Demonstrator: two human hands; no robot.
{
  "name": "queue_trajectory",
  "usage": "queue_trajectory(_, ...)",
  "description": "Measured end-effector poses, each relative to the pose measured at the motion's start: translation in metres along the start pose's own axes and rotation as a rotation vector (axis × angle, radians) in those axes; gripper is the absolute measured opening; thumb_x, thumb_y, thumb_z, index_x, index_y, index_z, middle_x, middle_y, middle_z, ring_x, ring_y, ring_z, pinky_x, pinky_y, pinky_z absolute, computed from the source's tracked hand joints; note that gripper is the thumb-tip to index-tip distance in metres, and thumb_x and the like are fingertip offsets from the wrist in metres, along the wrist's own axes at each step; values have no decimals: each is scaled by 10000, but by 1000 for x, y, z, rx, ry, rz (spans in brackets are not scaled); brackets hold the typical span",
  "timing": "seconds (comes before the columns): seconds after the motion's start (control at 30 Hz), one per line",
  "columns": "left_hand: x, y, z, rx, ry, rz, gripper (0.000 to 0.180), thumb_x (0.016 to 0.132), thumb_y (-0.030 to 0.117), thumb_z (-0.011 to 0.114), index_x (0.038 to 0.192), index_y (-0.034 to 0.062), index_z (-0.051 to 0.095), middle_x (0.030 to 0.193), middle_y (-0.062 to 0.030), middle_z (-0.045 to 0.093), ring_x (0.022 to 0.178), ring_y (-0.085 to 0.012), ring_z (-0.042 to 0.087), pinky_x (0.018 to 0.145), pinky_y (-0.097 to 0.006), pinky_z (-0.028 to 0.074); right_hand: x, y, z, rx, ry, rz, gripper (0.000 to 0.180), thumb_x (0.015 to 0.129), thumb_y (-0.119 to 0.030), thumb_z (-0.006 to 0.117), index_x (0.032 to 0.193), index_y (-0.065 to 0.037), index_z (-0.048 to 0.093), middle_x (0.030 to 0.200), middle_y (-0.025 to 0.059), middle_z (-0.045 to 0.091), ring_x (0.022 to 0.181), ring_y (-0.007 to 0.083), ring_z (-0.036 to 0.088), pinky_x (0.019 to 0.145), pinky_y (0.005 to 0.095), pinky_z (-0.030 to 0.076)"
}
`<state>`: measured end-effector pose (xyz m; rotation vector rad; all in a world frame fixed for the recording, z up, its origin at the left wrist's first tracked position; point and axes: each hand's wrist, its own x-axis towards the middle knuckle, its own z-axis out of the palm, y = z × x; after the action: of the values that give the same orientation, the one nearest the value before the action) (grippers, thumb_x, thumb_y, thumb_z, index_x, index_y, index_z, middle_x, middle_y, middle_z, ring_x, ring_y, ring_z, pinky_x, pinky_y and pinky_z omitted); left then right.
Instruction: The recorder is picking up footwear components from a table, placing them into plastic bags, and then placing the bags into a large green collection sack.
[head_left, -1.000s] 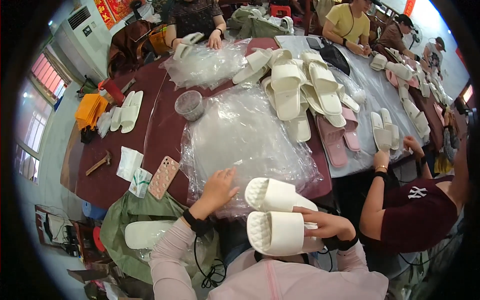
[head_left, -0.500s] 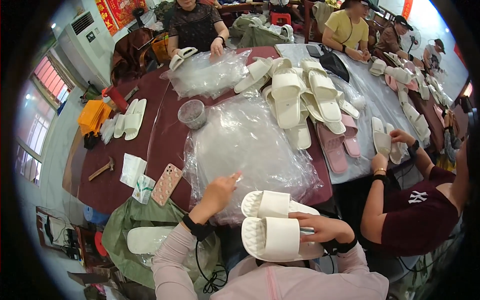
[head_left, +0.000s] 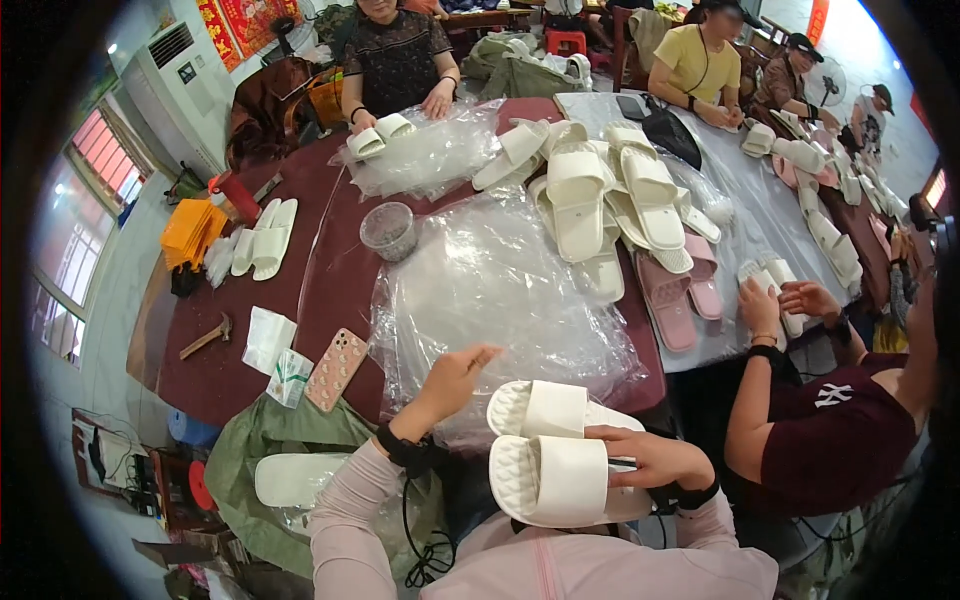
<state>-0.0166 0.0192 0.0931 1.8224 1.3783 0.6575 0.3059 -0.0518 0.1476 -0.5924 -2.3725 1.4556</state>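
Note:
My right hand (head_left: 660, 460) grips a pair of white slippers (head_left: 565, 480) close against my body, fingers over their edges and partly hidden by them. The two slippers lie side by side, quilted insoles showing beyond the broad straps. Over the near left part of a pile of clear plastic bags (head_left: 500, 290), my left hand (head_left: 455, 382) stretches its fingers to the right. No bag is visibly lifted by it; whether the fingertips touch the plastic I cannot tell.
White slippers (head_left: 575, 200) are heaped beyond the bags, beside pink slippers (head_left: 668, 300). A round clear tub (head_left: 388, 232), phone (head_left: 336, 370), white packets (head_left: 268, 338) and hammer (head_left: 207, 336) lie leftward. Co-workers handle slippers across the table and at my right.
My left hand has shifted slightly right, its index finger less raised. The slippers in my right hand barely move. The co-worker across the table has turned and lowered a pair of slippers.

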Motion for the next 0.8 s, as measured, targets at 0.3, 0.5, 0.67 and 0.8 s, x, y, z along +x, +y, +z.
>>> queue_trajectory(0.3,-5,22,-2,41,-12,-55,313,959,226,500,1182,22,580,1037,-158,669,942,-244,659,796,-323,511,4,-6,-2,25,43,-6,505,821,-170,652,1283,-31,499,1353,211,434,1212,377,455,1003,398,366)
queue_trajectory(0.5,-12,14,2,211,-89,-3,286,913,230,549,1152,87,613,1016,-169,650,929,-339,630,758,-373,506,-1,-9,-2,-27,41,-12,483,827,-186,651,1264,-30,517,1357,220,429,1204,384,461,998,403,370)
queue_trajectory(0.67,-12,12,7,284,-73,99,265,897,259,560,1104,116,643,981,-163,650,867,-366,622,724,-411,506,-3,-6,2,-46,42,-14,463,840,-193,636,1257,-27,520,1347,216,440,1197,379,467,1001,401,370)
queue_trajectory(0.8,-14,26,7,342,-65,21,293,921,309,518,1089,107,649,954,-167,653,844,-376,621,706,-427,501,0,-7,4,-18,72,65,437,849,-178,621,1250,-31,526,1333,201,455,1188,368,474,996,393,378)
